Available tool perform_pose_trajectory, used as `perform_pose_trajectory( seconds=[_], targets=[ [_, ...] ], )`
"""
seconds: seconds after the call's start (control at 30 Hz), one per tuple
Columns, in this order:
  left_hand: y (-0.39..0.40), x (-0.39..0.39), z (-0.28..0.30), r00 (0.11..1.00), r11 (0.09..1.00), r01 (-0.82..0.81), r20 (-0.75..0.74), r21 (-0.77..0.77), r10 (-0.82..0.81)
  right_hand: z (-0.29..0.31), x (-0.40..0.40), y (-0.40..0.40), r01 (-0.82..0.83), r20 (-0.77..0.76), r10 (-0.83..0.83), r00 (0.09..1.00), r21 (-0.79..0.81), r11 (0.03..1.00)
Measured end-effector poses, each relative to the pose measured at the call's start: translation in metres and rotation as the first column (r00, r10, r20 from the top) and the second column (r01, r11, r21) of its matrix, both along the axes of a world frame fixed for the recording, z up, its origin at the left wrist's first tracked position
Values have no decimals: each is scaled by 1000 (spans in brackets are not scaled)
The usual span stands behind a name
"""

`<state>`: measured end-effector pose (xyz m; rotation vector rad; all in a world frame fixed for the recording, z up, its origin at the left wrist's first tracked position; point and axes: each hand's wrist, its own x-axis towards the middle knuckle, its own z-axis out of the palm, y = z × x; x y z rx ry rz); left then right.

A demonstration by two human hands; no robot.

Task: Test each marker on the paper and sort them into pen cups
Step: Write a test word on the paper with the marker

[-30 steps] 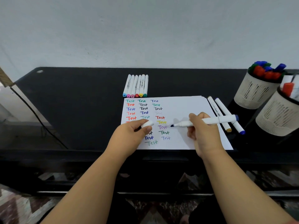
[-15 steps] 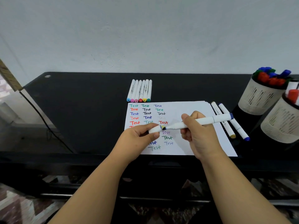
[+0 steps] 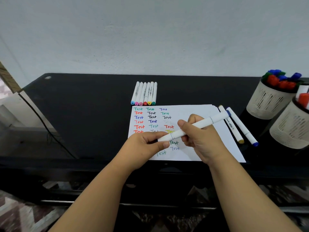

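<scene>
Black table (image 3: 75,106) runs the width of the view, a pale wall behind it.

Far side, left of centre: six white markers (image 3: 144,93) lie side by side, touching, coloured ends toward me: light blue, pink, pink, red, yellow, green.

Just in front of them lies the paper (image 3: 197,113), a white sheet with rows of "Test" in green, red, blue, black and yellow; one entry is very faint. Lower rows are partly hidden by my hands.

My left hand (image 3: 143,149) is over the lower left part of the sheet, thumb and fingers pinched round the white cap end of the marker in hand (image 3: 194,127). Cap sits on the marker; whether it is fully seated I cannot tell.

My right hand (image 3: 199,139) is over the middle of the sheet, fingers curled round the barrel of the same marker. The marker is tilted, left end low, blue end raised toward upper right.

At the right edge of the sheet two more white markers lie parallel, close together: yellow-ended marker (image 3: 234,131) and blue-ended marker (image 3: 242,128).

Far right: two pale slotted pen cups, upright. Rear cup (image 3: 267,101) holds red-, blue- and green-capped markers. Near cup (image 3: 291,128) is cut by the frame edge; a red end shows in it.
</scene>
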<state>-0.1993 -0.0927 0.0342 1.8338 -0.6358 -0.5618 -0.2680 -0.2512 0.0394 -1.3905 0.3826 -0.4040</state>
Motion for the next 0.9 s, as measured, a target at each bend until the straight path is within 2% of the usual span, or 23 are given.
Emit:
perform_pose_trajectory(
  seconds=[0.2, 0.43, 0.7, 0.9],
  targets=[
    [-3, -2, 1, 994, 995, -97, 57, 21, 96, -4, 18, 7, 82, -87, -72, 994, 115, 990],
    [-6, 6, -6, 986, 987, -161, 39, 23, 160, -8, 30, 14, 124, -116, -113, 987, 93, 988],
    [-12, 3, -5, 969, 979, -204, 146, 27, 198, -7, 31, 14, 145, -139, -129, 982, 113, 983],
    [-9, 2, -4, 952, 976, -203, 250, 76, 178, -5, 22, 12, 93, -162, -67, 985, 157, 983]
  ],
)
